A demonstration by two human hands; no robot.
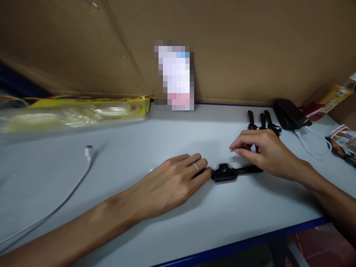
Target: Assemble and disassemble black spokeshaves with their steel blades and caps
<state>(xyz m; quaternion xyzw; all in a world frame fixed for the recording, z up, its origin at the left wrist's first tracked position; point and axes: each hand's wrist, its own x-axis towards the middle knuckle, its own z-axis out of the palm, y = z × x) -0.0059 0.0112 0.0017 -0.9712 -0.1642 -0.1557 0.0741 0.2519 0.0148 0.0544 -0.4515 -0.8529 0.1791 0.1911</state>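
A black spokeshave point(224, 173) with a silver-edged middle lies flat on the table, one handle pointing right. My left hand point(176, 181), with a ring on one finger, rests palm down at its left end. The fingers close over the left handle and hide most of it. Just above the tool's right side, my right hand point(265, 152) pinches a small silver piece, like a screw point(231, 150), between thumb and fingertips. A round opening shows in the spokeshave's middle. Behind my right hand lie several more black tools point(251, 119), partly covered by it.
A phone-like blurred panel point(178, 78) leans on the cardboard wall point(244, 48). At the left are a white cable point(73, 191) and a plastic-wrapped yellow package point(83, 113). A black device point(290, 114) with a white cord stands back right. The table's blue edge point(236, 243) runs along the front.
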